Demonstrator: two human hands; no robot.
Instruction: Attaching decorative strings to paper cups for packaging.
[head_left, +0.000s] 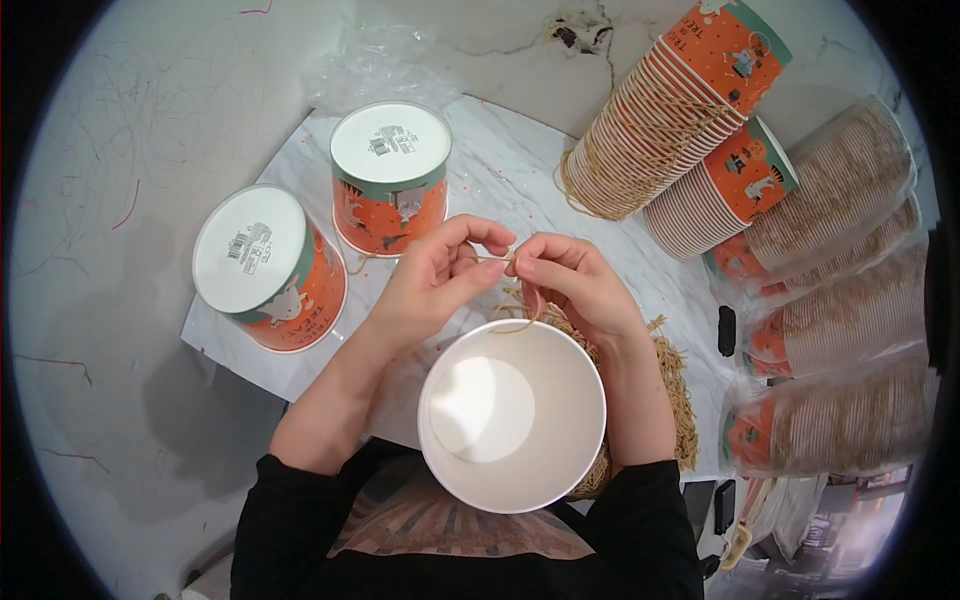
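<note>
A white-lined paper bucket [570,415] stands open-side up close to my body, with nothing visible inside. Just beyond its far rim, my left hand [440,272] and my right hand [572,275] meet, both with fingertips closed on a thin tan twine cord [494,260]. Part of that cord loops down at the bucket's rim. A heap of tan twine [677,400] lies beneath and beside my right forearm. The bucket partly hides the heap.
Two upside-down orange printed buckets [390,150] [265,245] stand to the left on the marble-patterned table [500,130]. Stacks of nested buckets [650,130], some wound with twine, lie at the right. Plastic-wrapped stacks [830,410] line the far right. Crumpled clear plastic [375,60] sits behind.
</note>
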